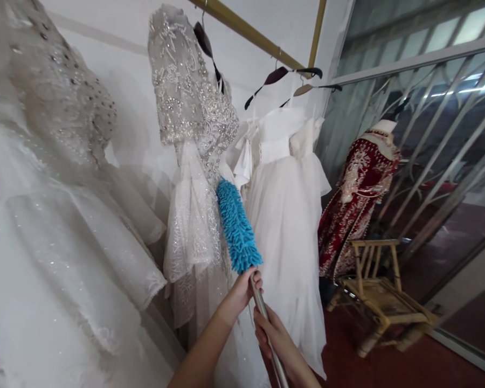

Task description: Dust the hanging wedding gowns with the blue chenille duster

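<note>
Before the beaded gown [180, 102]: 1 blue duster [246, 253], fluffy head [233, 215] slanting up; contact unclear.
Left hand [244, 285]: wrapped around the metal pole [258, 300], just under the head.
Right hand [275, 333]: gripping the pole lower down.
Far right: bamboo chair [382, 299].

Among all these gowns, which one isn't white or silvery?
The red gown at the right, behind the bamboo chair. Its deep red cloth with pale embroidery sets it apart from the pale gowns near the blue duster.

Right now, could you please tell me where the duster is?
In the head view, the blue duster head is central, just beyond the left hand, with a white gown to its right.
</note>
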Action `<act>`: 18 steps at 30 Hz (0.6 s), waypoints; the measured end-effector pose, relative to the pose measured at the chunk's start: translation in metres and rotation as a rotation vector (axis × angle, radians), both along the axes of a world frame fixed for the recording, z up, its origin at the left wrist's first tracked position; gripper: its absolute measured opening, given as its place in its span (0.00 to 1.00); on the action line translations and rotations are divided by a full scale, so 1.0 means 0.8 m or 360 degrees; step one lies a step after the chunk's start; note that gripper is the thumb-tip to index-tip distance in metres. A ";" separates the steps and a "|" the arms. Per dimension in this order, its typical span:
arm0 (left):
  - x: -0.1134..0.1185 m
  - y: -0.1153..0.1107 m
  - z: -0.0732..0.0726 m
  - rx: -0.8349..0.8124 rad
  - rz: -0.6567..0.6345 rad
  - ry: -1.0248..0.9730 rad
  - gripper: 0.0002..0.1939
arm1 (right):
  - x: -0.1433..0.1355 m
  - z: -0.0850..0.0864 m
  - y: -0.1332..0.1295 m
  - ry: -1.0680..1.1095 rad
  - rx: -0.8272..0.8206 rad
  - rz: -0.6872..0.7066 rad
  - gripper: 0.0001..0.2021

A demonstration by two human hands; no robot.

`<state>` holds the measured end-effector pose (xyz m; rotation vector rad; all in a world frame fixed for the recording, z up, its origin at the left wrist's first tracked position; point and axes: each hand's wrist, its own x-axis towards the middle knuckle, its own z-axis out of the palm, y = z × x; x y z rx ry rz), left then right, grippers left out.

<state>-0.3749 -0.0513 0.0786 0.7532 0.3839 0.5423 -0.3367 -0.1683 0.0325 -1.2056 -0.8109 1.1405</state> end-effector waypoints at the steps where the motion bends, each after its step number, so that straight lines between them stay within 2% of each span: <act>1: -0.001 0.000 0.001 0.0010 0.0000 -0.0002 0.17 | 0.000 0.001 0.000 -0.0011 -0.0004 -0.0001 0.23; 3: -0.001 -0.001 -0.002 -0.0006 0.0018 0.0034 0.17 | -0.001 -0.001 -0.001 -0.0048 -0.0027 -0.0014 0.23; 6: -0.001 -0.003 -0.019 -0.0099 0.0039 0.0111 0.16 | -0.002 -0.015 -0.002 -0.0079 -0.0096 -0.0035 0.25; 18: -0.005 -0.034 -0.131 -0.0479 -0.0067 0.0301 0.16 | -0.015 -0.109 -0.037 0.0055 -0.0426 -0.0168 0.28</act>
